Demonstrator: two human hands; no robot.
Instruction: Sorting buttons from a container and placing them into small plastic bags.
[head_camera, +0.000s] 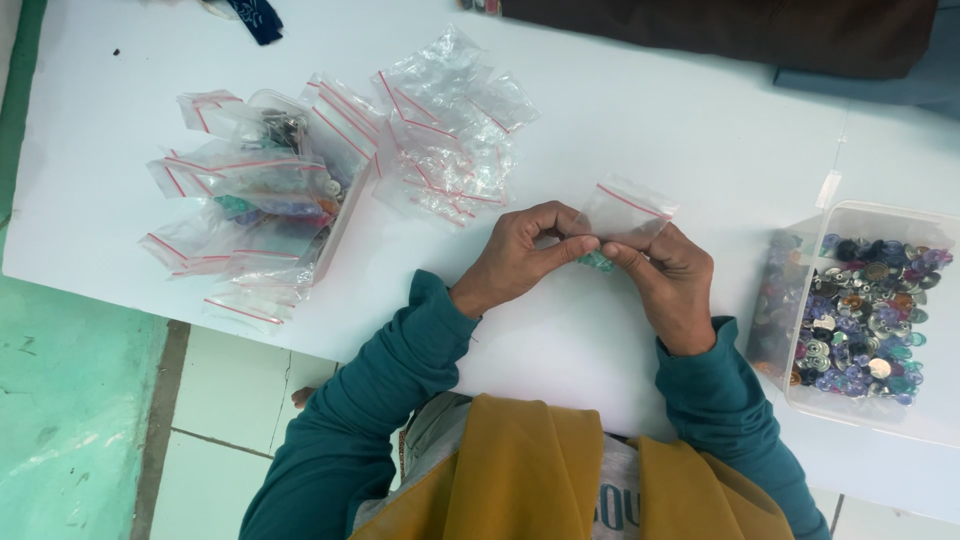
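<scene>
Both hands, left hand (520, 258) and right hand (668, 280), pinch one small clear zip bag (628, 212) over the counter (650, 120) mid-scene, greenish bits (597, 262) at the fingertips, so a loose pinch could easily scatter them toward the bead tub (868, 310) on the right.

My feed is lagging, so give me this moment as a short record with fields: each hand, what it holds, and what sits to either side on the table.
left hand: pinches small clear zip bag
right hand: pinches the same bag, green pieces at its fingertips
person's left: pile of empty zip bags, tray of filled bags
person's right: clear tub of mixed coloured buttons
surface: white table
</scene>
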